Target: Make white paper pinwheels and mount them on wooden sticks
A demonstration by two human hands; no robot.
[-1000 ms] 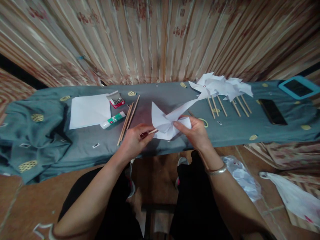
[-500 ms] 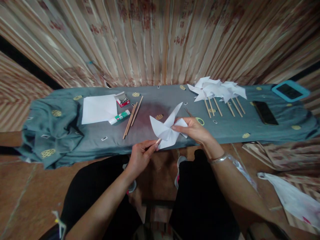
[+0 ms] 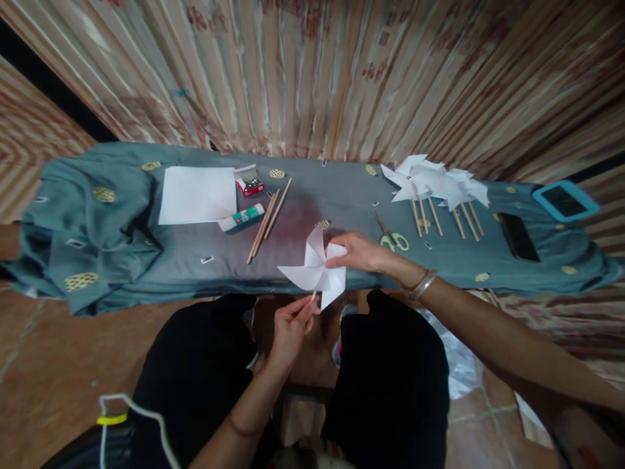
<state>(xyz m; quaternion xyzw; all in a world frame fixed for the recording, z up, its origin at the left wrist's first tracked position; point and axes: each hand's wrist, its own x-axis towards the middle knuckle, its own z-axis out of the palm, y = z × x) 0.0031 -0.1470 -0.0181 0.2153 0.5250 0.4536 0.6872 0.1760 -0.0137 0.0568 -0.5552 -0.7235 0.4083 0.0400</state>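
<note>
A white paper pinwheel (image 3: 318, 272) on a wooden stick is held up in front of me, over the table's near edge. My left hand (image 3: 293, 326) is closed around the stick just below the blades; most of the stick is hidden in the fingers. My right hand (image 3: 355, 252) pinches one of the paper blades near the pinwheel's middle from the right side. Right of that hand lie scissors (image 3: 393, 241) with pale green handles. To the left, several wooden sticks (image 3: 267, 225) rest beside a glue stick (image 3: 244, 217).
A stack of white paper (image 3: 195, 195) and a small red box (image 3: 249, 182) of metal pins lie at left. Several finished pinwheels (image 3: 439, 184) overlap at back right. Beyond are a dark phone (image 3: 517, 237) and a blue-framed tablet (image 3: 565, 200). Bunched cloth (image 3: 97, 228) covers the left end.
The pinwheel has turned more upright and moved slightly down and left in view, both hands still on it. More of the scissors now shows. The whole view has shifted a little.
</note>
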